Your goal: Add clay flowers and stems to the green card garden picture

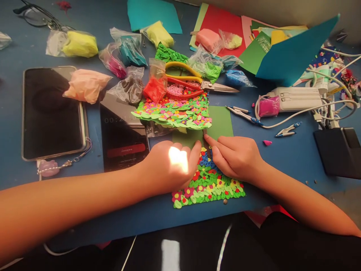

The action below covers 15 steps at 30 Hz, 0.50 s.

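Both index fingertips meet on a green card (pixel 217 116) whose lower part is covered with small clay flowers (pixel 208 195) and leaves in red, yellow, blue and green. My left hand (pixel 172 165) lies over the card's left side, index finger stretched out, the others curled and partly hidden. From the right, my right hand (pixel 237 154) points its index finger onto a thin brown strip (pixel 205 132) on the card; its thumb is apart below. I see nothing gripped in either hand. Just above lies a second flower-covered clay piece (pixel 180 113), overlapping the card's top.
Yellow-and-red-handled scissors (pixel 220 88) lie behind, among bagged clay (pixel 80 44). At left are a tablet (pixel 53 113) and a phone (pixel 124 139) showing a timer. Two compasses (pixel 245 114), a cabled white power strip (pixel 299 98) and a black box (pixel 335 150) lie right; coloured paper (pixel 220 19) behind.
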Tool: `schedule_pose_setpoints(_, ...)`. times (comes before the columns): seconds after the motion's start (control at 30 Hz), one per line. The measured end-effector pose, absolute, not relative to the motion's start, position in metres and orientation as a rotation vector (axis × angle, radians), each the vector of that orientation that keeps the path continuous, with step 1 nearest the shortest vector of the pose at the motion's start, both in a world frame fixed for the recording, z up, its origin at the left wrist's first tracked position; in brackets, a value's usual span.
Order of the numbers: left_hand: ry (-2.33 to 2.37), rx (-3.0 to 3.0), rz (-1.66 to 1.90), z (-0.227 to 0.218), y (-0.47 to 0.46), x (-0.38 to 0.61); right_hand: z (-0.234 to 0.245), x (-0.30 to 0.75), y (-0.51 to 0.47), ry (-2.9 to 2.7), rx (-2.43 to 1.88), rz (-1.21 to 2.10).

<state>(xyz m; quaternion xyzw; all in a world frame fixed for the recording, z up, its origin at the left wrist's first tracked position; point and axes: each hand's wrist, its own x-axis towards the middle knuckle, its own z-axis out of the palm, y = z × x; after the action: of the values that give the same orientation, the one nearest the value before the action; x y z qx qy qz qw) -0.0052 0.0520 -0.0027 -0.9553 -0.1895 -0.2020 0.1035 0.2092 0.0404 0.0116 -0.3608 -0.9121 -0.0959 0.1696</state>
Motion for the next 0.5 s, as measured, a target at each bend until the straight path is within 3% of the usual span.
schedule_pose_setpoints(0.5, -0.687, -2.827, -0.455, -0.018, 0.041, -0.003, 0.007, 0.204, 0.041, -2.573, -1.144, -0.377)
